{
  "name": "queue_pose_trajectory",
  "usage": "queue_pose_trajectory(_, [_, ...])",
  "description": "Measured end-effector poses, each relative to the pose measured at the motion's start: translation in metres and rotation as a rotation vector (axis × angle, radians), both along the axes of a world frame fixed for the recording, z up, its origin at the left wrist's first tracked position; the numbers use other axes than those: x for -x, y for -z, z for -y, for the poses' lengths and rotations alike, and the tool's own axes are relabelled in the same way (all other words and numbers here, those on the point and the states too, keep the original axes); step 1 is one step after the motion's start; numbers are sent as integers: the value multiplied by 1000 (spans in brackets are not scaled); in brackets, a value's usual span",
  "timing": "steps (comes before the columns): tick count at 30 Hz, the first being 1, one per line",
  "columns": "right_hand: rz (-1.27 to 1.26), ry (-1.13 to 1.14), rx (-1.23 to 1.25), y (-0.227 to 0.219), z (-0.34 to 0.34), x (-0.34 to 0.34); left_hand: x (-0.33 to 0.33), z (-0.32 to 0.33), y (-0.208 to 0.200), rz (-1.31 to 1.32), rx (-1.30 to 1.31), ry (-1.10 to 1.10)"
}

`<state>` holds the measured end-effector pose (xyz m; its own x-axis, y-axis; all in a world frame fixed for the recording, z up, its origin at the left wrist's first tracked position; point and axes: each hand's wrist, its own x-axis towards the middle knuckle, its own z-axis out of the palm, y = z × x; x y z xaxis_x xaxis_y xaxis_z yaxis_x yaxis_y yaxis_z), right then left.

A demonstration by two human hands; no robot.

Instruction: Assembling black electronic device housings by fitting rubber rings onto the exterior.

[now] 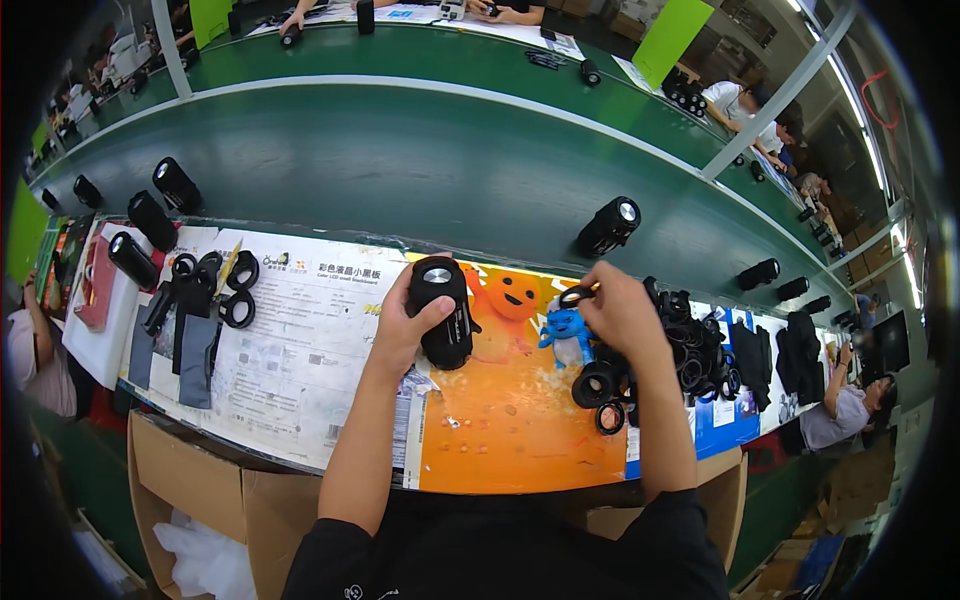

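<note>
My left hand is wrapped round a black cylindrical speaker, its round silver-centred end tilted up. The speaker is over the left part of an orange printed sheet. To its right, my right hand is closed, pinching a black ring at the fingertips. That ring is apart from the speaker. Just below it is a printed blue cartoon figure. Several loose black rings lie beside my right wrist, and a heap of more rings spreads to the right of my forearm.
Beyond the bench runs a green conveyor belt carrying black speakers. Black-handled scissors and dark strips lie at left near another speaker. Cardboard boxes stand below the front edge. A co-worker sits at right.
</note>
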<state>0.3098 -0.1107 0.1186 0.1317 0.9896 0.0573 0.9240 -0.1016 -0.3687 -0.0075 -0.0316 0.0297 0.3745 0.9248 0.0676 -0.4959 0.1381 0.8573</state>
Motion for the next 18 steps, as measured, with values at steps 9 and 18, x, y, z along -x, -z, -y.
queue_pose_trajectory(9, [-115,-296,-147,70,17,71,-3,-2,4,-8,-2,55])
queue_pose_trajectory(18, [-328,-311,-210,44,-5,51,-13,-5,16,-129,-135,59])
